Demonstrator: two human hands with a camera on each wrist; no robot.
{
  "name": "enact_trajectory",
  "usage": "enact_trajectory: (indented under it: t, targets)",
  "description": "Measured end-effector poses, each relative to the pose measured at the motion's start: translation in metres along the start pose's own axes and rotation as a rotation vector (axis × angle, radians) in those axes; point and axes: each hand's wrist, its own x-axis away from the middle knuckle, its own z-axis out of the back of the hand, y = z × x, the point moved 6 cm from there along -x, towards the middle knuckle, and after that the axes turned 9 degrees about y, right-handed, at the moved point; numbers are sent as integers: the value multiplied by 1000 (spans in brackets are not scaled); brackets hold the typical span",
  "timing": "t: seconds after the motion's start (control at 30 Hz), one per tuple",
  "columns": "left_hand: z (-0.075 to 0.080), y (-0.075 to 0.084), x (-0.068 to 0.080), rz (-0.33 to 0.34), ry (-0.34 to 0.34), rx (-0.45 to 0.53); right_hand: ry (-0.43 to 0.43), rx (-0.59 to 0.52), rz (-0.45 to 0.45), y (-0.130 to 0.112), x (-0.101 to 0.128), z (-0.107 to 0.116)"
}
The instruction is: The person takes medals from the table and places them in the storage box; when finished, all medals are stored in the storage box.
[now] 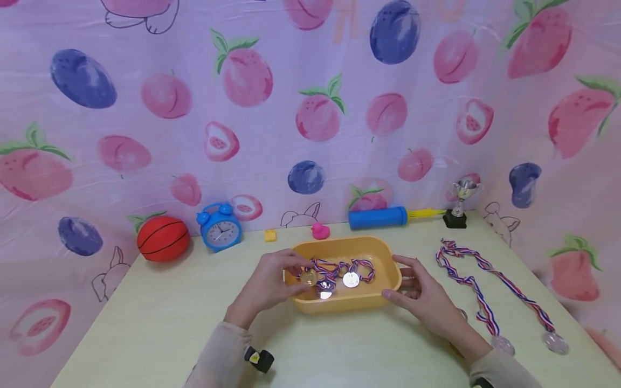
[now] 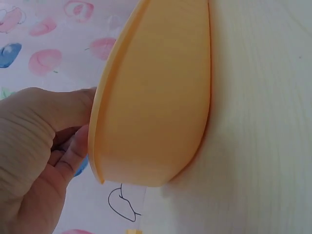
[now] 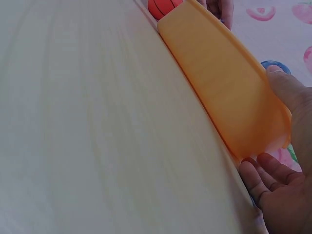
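Note:
A yellow plastic basin [image 1: 339, 306] stands on the table with several medals on striped red, white and blue ribbons inside. Over its left end reaches my left hand [image 1: 276, 277], pinching a gold medal [image 1: 309, 277] between thumb and fingers. A silver medal [image 1: 351, 279] lies in the basin, and another shiny medal [image 1: 325, 289] lies beside it. My right hand [image 1: 427, 296] grips the basin's right end, its thumb [image 3: 275, 70] at the rim and its fingers [image 3: 273, 168] lower against the end wall. In the left wrist view the basin wall [image 2: 151, 97] hides the medals.
Right of the basin lie two silver medals [image 1: 555, 343] on long ribbons [image 1: 514, 288]; others are partly hidden under my right forearm. Along the back stand a basketball [image 1: 163, 238], alarm clock [image 1: 220, 229], yellow block [image 1: 270, 235], pink duck [image 1: 320, 231], blue pump [image 1: 378, 217] and trophy [image 1: 458, 207].

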Motion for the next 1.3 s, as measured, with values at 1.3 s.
enact_trajectory:
  t: [1.3]
  targets:
    - [-19, -1, -15, 60, -143, -91, -9, -3, -14, 4, -2, 0]
